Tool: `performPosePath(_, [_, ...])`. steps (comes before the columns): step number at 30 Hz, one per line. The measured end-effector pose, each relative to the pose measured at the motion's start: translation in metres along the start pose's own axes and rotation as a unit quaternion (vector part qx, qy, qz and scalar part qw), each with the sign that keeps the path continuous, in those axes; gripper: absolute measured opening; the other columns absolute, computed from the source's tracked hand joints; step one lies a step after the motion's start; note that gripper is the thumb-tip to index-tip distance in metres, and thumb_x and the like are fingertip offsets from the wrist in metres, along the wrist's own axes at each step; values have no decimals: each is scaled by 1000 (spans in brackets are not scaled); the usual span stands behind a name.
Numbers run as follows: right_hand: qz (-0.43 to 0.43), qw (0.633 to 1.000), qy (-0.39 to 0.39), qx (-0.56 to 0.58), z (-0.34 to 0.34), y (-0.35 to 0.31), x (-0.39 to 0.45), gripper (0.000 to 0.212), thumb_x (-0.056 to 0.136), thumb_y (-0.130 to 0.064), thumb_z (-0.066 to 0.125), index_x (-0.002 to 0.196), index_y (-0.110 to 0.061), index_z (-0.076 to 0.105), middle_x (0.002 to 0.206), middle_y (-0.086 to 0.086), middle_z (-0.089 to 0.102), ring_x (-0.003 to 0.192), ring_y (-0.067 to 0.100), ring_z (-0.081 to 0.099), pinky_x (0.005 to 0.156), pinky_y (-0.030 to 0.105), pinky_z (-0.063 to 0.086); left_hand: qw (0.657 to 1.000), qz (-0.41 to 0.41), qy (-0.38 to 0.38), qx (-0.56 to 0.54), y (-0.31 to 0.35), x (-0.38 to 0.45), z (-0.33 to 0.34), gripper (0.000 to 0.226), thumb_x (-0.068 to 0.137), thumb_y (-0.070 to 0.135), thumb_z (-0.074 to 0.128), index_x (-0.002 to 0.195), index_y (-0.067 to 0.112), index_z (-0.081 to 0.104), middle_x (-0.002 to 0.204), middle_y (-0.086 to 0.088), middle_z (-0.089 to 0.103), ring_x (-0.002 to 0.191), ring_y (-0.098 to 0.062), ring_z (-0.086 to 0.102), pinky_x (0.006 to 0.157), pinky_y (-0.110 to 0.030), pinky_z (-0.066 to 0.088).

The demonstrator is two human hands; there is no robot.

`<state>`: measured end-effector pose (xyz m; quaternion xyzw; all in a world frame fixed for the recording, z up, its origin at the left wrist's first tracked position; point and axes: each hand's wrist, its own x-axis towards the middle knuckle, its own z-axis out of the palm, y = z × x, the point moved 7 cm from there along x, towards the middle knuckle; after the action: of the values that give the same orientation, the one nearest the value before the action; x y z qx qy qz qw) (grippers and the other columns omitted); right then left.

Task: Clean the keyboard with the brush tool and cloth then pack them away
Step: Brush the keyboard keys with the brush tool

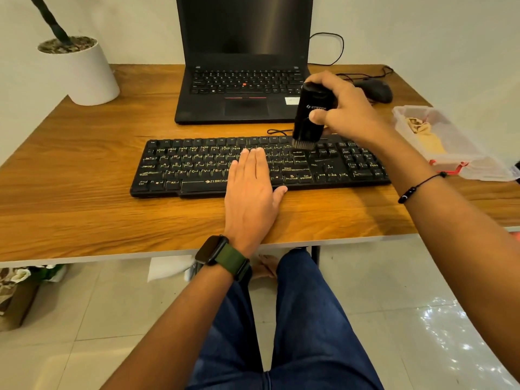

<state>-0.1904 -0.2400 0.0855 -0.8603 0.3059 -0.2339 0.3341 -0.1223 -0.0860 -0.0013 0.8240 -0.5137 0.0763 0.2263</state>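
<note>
The right hand (342,108) holds the black brush tool (308,116) with fingers curled round its upper body and the thumb pressed on the front. The tool stands nearly upright, and its short bristles touch the black keyboard (259,164) at the right end of the main key block, just beside the navigation keys. The left hand (251,187) lies flat on the middle of the keyboard with straight fingers together, the thumb on the front edge; it presses the keys and grips nothing.

The keyboard lies on a wooden desk (84,164), near the front edge. Its thin cable (277,132) makes a small loop just behind it, partly hidden by the brush tool. Behind the keyboard stands an open black laptop (242,80) with a dark screen; the right hand and the tool cover the laptop's front right corner. Behind and to the right of the keyboard lies a black mouse (375,90) with its wire, partly hidden by the right hand. To the right of the keyboard, near its end, stands a clear plastic box (450,147) with a red latch, and inside it lies a crumpled tan cloth (422,128). The right forearm passes in front of this box. Well to the left of the keyboard, at the far corner, stands a white plant pot (84,74).

The left wrist wears a smartwatch (213,250) with a green strap, the right wrist a thin black bracelet (416,187).
</note>
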Motion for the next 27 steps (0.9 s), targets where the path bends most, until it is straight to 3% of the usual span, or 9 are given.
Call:
performPosePath(4, [38,999,9,-4,-13,20,-1,52,84,2,58,126,-26,47,118,-2,48,107,19,49,79,42,57,1000,0,-2,-4,0,0,0,75,92,42,48,146,3,13,152,-13,22,143,-26,13,116,-36,5])
performPosePath(10, [49,998,38,-21,-40,30,-6,54,81,1,60,124,-31,49,126,5,50,115,28,49,86,49,53,1000,-1,0,-7,0,0,0,76,92,41,49,146,3,13,152,-13,23,143,-26,13,116,-35,5])
performPosePath(13, [41,999,11,-31,-31,26,-9,54,81,1,59,123,-32,49,125,3,50,116,28,47,84,49,54,1000,-2,-2,-11,0,0,-1,76,91,41,50,146,2,14,152,-13,23,143,-26,13,116,-35,5])
performPosePath(17, [25,999,-7,21,-11,14,-11,52,83,2,58,123,-30,48,117,-5,47,110,21,50,77,42,57,1000,0,-4,-6,1,0,-1,76,92,41,49,146,3,13,152,-13,22,143,-25,13,117,-35,6])
performPosePath(21, [31,995,24,95,-8,14,-12,49,85,4,56,122,-27,48,108,-11,47,105,16,51,69,32,59,1000,-4,-3,-6,1,0,-2,75,92,41,49,146,3,12,152,-13,21,143,-25,12,117,-35,5])
performPosePath(27, [50,998,22,25,-29,34,-17,52,83,3,58,125,-27,48,118,-2,48,109,21,51,77,39,56,1000,-4,-1,-6,1,0,-1,75,92,41,49,146,3,13,152,-12,22,143,-25,13,116,-34,5])
